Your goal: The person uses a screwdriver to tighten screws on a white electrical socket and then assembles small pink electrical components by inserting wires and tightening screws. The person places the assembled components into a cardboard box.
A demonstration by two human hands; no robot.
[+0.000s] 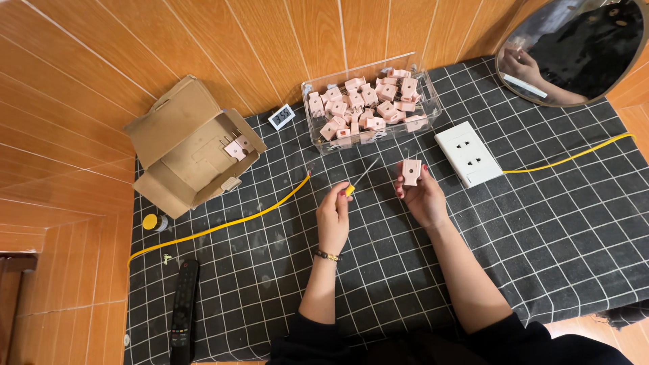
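My left hand [333, 215] grips a small screwdriver [358, 178] with a yellow handle, its thin shaft slanting up and right. My right hand [422, 197] holds up a small pink square socket part [411, 171], face toward the camera, a little to the right of the screwdriver tip. Both hands hover over a black cloth with a white grid [554, 236]. Just beyond them stands a clear plastic box [428, 86] heaped with several more pink parts.
An open cardboard box [182, 145] with two pink parts lies at the left. A white wall socket [468, 153] trails a yellow cable [574, 155]; another yellow cable [230, 223] crosses the left. A black remote [183, 307], small white display [281, 116] and round mirror [574, 47] sit around.
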